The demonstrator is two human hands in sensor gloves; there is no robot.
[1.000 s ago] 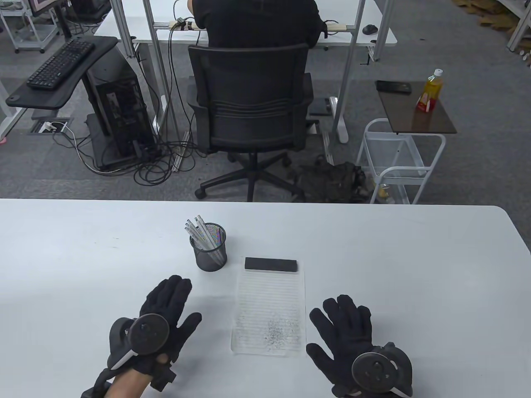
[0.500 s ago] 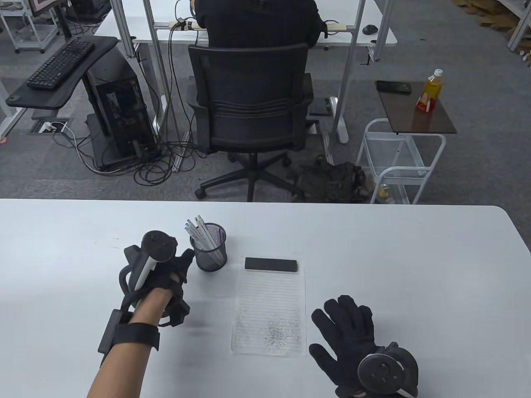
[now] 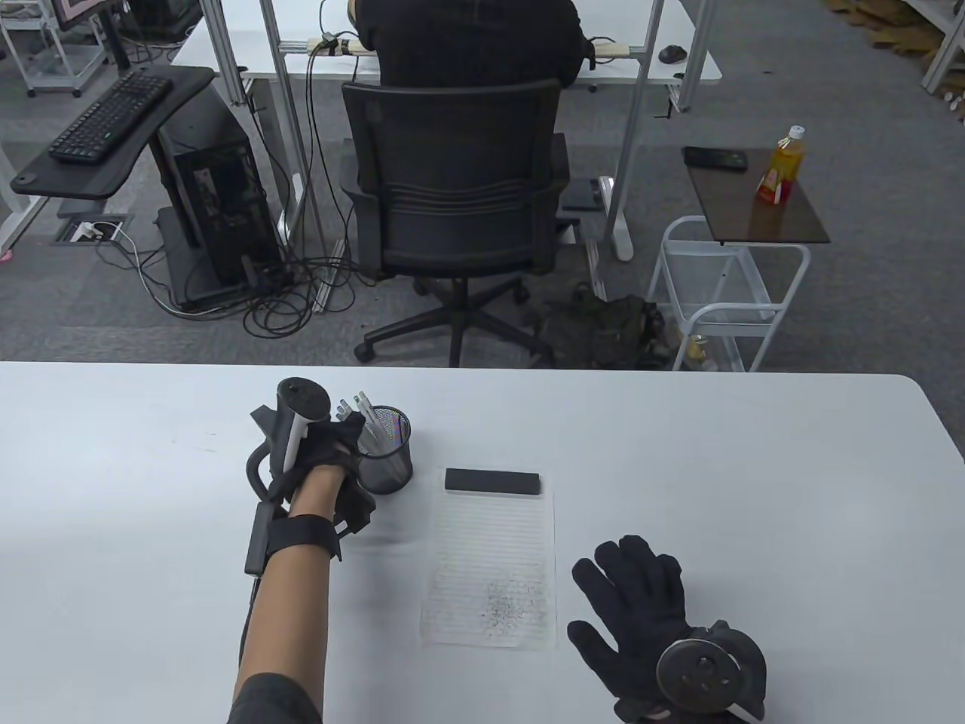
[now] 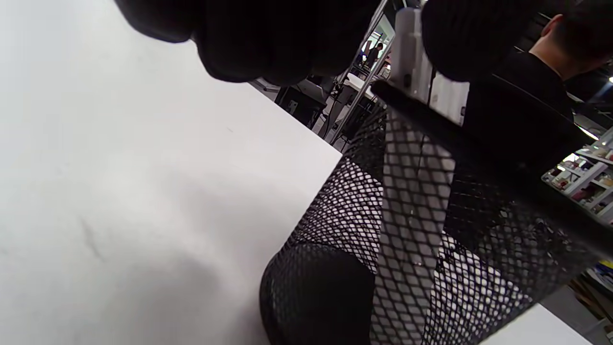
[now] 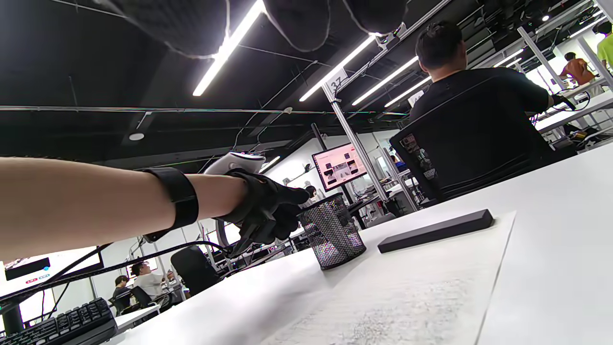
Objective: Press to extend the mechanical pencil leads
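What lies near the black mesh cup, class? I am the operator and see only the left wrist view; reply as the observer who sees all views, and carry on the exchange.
Observer: To the right of the black mesh pen cup a lined sheet of white paper lies flat on the white table, with a black rectangular block across its far end.
Operator: Where is the right hand?
Observer: The right hand rests palm down on the table, fingers spread, right of the paper and touching no pencil.
Operator: How many pencils are in the cup?
Observer: Several white mechanical pencils stand in it, leaning toward the left hand at the rim.
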